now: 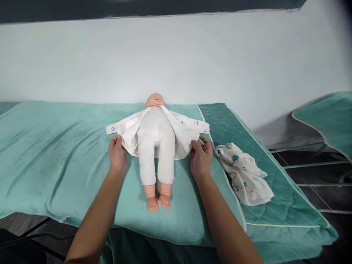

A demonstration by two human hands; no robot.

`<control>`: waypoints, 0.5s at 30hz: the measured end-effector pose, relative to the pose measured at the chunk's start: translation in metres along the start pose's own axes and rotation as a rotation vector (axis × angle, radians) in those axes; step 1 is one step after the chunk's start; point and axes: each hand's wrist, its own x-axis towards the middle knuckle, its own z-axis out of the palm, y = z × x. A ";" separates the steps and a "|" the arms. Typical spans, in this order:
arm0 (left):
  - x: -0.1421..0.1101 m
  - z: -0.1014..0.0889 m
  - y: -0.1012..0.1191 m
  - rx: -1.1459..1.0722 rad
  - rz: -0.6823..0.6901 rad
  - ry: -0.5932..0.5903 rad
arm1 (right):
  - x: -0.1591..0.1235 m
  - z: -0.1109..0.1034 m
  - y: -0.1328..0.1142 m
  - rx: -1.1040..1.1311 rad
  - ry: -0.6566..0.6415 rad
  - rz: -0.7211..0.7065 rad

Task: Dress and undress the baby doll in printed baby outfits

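Observation:
A baby doll [156,126] with a white cloth body lies on its back, head toward the wall and bare feet toward me. Under and around it spreads a white printed baby shirt [183,135], its front open and both sleeves stretched out sideways. My left hand [117,152] pinches the shirt's lower corner on the left side. On the other side, my right hand [201,154] has thumb and fingers closed on the opposite front corner. The doll's arms are hidden, and the shirt's back is mostly covered by the body.
Folded printed baby clothing [244,174] lies to the right on a darker green quilted pad [275,209]. A light green blanket [68,157] covers the bed. A white wall [176,58] stands behind. Metal bars [316,185] and another green cloth [327,117] are at far right.

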 end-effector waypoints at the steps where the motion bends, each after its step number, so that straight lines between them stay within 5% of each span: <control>1: 0.002 -0.001 0.000 -0.007 -0.008 0.025 | -0.001 -0.001 -0.002 0.001 0.020 -0.018; 4: 0.006 -0.004 -0.003 0.044 0.086 0.099 | -0.004 -0.006 -0.008 -0.026 0.113 -0.088; 9: 0.007 -0.004 -0.003 0.221 0.426 0.227 | -0.007 -0.017 -0.018 -0.090 0.265 -0.259; 15: 0.000 0.001 -0.003 0.357 0.535 0.097 | -0.013 0.000 -0.033 -0.151 0.118 -0.436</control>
